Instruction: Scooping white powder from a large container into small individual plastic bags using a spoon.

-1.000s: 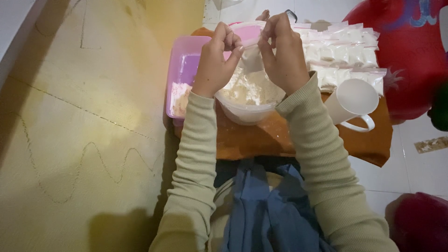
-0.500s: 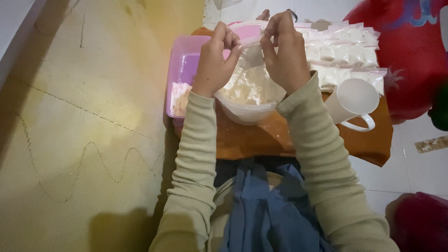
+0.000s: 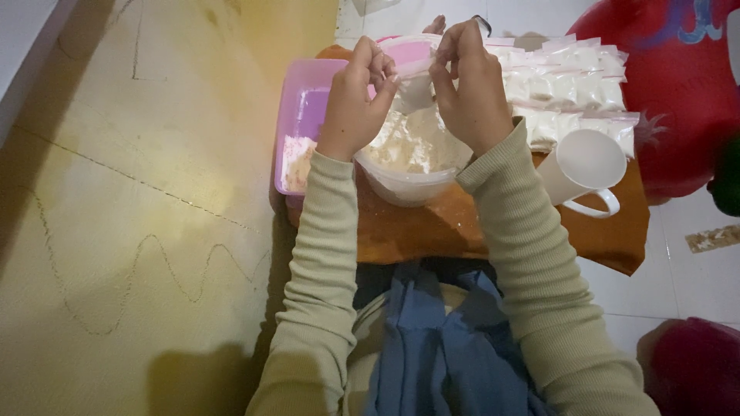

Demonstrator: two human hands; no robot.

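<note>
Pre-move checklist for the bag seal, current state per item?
1. Left hand pinching the small plastic bag top: ok.
2. Right hand pinching the same strip: ok.
3. Bag held over the clear bowl of white powder: ok.
4. Seal fully closed: cannot tell.
5. White mug lying on its side, clear of both hands: ok.
6. Rows of filled bags apart from the hands: ok.

The left hand (image 3: pixel 356 100) and right hand (image 3: pixel 472 88) cover most of the small clear bag (image 3: pixel 416 86) pinched between them; its seal cannot be judged. The pink tub (image 3: pixel 302 115) is partly hidden behind the left wrist. The red ball (image 3: pixel 678 69) is cut off by the frame edge.
</note>
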